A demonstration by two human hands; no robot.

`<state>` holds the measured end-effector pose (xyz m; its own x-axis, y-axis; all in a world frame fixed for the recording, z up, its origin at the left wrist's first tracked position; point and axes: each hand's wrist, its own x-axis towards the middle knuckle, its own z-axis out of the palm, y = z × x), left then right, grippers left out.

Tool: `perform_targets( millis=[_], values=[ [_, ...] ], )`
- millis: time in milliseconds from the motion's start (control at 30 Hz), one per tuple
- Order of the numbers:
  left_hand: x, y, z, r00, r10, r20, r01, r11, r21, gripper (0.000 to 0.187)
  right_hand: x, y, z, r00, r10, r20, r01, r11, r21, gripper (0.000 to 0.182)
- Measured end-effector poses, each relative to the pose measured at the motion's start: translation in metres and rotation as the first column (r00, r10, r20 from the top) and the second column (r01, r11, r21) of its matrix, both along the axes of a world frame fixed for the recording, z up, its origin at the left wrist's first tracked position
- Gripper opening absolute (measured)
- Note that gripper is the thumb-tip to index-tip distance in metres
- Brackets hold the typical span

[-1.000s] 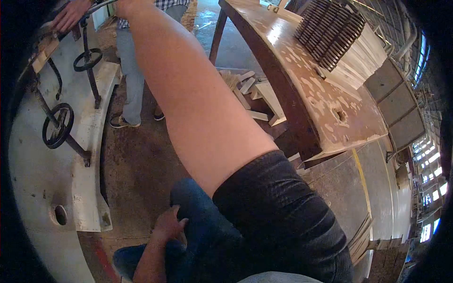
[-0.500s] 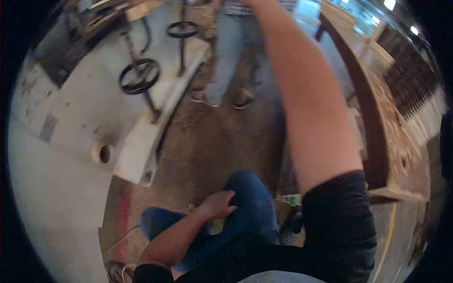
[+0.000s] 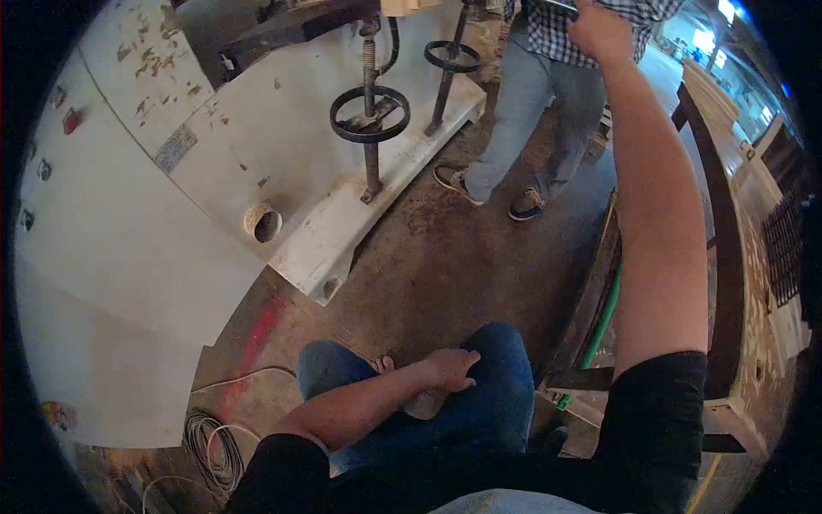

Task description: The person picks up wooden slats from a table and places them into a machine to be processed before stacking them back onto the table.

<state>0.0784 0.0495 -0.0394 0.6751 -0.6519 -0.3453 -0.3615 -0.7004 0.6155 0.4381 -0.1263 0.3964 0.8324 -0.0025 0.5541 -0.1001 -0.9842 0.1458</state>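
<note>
My right arm stretches far forward, and my right hand is closed around a thin, shiny object at the top edge, mostly cut off by the frame. Just behind that hand is the checked shirt of a standing person in grey trousers and dark shoes. My left hand lies on my bent knee in blue jeans, its fingers apart and nothing visible in it.
A large pale machine fills the left, with two black handwheels on threaded rods. A coiled cable lies at lower left. On the right are a dark-framed wooden table and a green hose.
The view has swung left, so the machine, the person and my arms appear farther right. The forward hand and the shiny object now show at the top. My left hand remains on the knee.
</note>
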Motion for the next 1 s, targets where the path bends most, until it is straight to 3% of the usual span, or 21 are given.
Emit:
perform_targets(
  millis=[67,100,167,500,733,1000],
  values=[
    [-0.001,0.001,0.002,1.0,-0.004,0.009,0.004,1.0,-0.006,0.062,-0.002,-0.001,0.0,0.999,0.026,0.04,-0.033,0.985,0.171,0.032],
    [0.0,0.001,0.003,1.0,0.003,0.011,-0.003,1.0,-0.007,0.062,0.008,-0.008,-0.003,0.999,0.034,0.042,-0.04,0.985,0.169,0.032],
    [0.003,0.0,0.008,0.997,-0.038,-0.069,0.042,0.998,0.054,0.068,0.028,-0.022,-0.012,0.964,0.14,0.227,-0.113,0.985,-0.128,0.044],
    [0.005,-0.002,0.018,0.992,-0.041,-0.123,0.051,0.995,0.08,0.068,0.032,-0.023,-0.012,0.979,0.112,0.168,-0.098,0.991,-0.093,0.043],
    [0.003,-0.001,0.011,0.996,-0.027,-0.081,0.033,0.997,0.07,0.068,0.034,-0.027,-0.014,0.962,0.163,0.219,-0.143,0.984,-0.107,0.044],
    [-0.001,0.001,0.008,1.0,-0.012,-0.016,0.012,1.0,0.009,0.063,0.037,-0.024,-0.011,0.98,0.097,0.173,-0.075,0.989,-0.13,0.047]
  ],
)
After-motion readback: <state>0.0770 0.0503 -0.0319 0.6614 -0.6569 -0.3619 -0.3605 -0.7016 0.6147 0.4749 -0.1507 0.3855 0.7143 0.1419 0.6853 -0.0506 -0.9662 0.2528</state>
